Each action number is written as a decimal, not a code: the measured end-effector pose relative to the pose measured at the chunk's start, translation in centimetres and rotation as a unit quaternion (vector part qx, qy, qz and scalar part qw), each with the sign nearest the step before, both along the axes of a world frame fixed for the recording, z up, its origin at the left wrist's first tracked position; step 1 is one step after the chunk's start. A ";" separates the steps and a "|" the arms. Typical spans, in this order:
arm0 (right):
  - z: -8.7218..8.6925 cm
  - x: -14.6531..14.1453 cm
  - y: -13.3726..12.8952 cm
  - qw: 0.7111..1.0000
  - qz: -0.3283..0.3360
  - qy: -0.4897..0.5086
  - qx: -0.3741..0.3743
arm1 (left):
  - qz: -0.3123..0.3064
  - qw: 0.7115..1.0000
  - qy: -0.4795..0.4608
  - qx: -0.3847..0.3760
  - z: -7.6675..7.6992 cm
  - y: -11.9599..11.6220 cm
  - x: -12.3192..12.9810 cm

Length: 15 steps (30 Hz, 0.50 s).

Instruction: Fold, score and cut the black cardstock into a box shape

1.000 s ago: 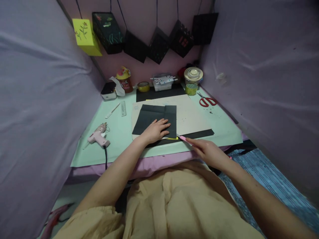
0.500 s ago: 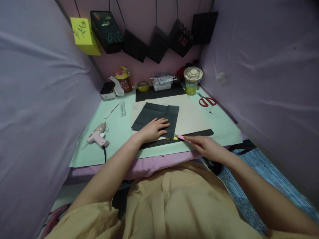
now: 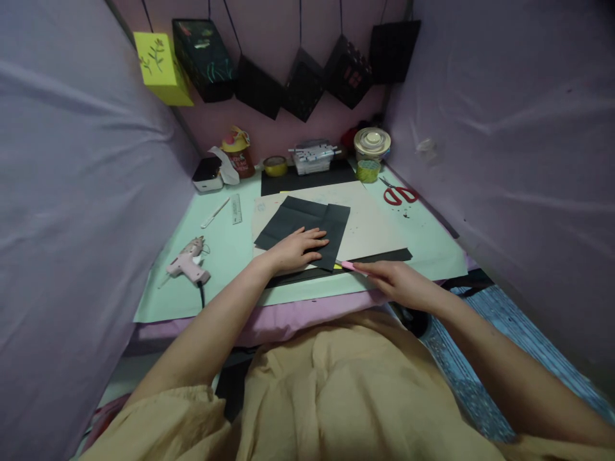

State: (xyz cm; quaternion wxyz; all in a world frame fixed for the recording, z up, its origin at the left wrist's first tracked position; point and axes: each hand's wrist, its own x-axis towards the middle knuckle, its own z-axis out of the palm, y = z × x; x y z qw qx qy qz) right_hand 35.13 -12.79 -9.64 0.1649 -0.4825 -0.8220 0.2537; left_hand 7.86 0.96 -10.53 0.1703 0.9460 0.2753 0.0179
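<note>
Pressed flat on a creased black paper [image 3: 302, 221], my left hand [image 3: 300, 248] has its fingers spread. My right hand [image 3: 388, 280] is closed round a pink cutter [image 3: 351, 266], whose tip lies beside the paper's lower right corner. Under the black paper is a pale board [image 3: 369, 221], and more black sheets [image 3: 389, 255] show along its front edge. A bit of yellow shows by the cutter's tip.
Left on the table [image 3: 221, 256] are a glue gun [image 3: 188, 261], a pen [image 3: 215, 212] and a small ruler [image 3: 236, 209]. Red-handled scissors [image 3: 400, 194] lie right. Tape rolls, a pen box [image 3: 313, 159] and a red jar [image 3: 237, 155] stand behind; boxes hang above.
The black paper has turned slightly and its right side has shifted a little to the right under my left hand. My right hand and the cutter have hardly moved.
</note>
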 end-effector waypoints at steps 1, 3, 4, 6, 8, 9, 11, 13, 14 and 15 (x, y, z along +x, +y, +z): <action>0.0 0.0 0.1 1.000 0.001 0.000 0.000 | 0.000 1.000 0.000 0.000 0.0 0.0 0.0; 0.0 0.1 0.1 1.000 0.001 -0.002 0.001 | 0.000 1.000 0.001 0.001 0.0 0.0 0.0; 0.0 0.1 0.2 1.000 0.000 -0.004 0.002 | 0.001 1.000 0.001 0.001 0.0 0.0 0.0; 0.0 0.1 0.2 1.000 -0.001 -0.007 0.002 | 0.001 1.000 0.001 0.001 0.0 0.0 0.0; -0.1 0.2 0.3 1.000 0.000 -0.004 0.001 | 0.002 1.000 0.001 0.002 0.0 0.0 0.0; -0.1 0.2 0.3 1.000 0.001 -0.001 0.001 | 0.002 1.000 0.000 0.002 0.0 0.0 0.0; -0.1 0.2 0.4 1.000 0.004 0.005 0.002 | 0.002 1.000 -0.002 0.002 0.0 0.0 0.0; 0.0 0.3 0.5 1.000 0.006 0.005 0.004 | 0.000 1.000 -0.002 0.001 0.0 0.0 0.0; 0.0 0.3 0.6 1.000 0.007 0.003 0.005 | 0.000 1.000 -0.001 0.001 0.0 0.0 0.0; 0.0 0.3 0.7 1.000 0.009 0.001 0.007 | -0.001 1.000 0.000 0.000 0.0 0.1 0.0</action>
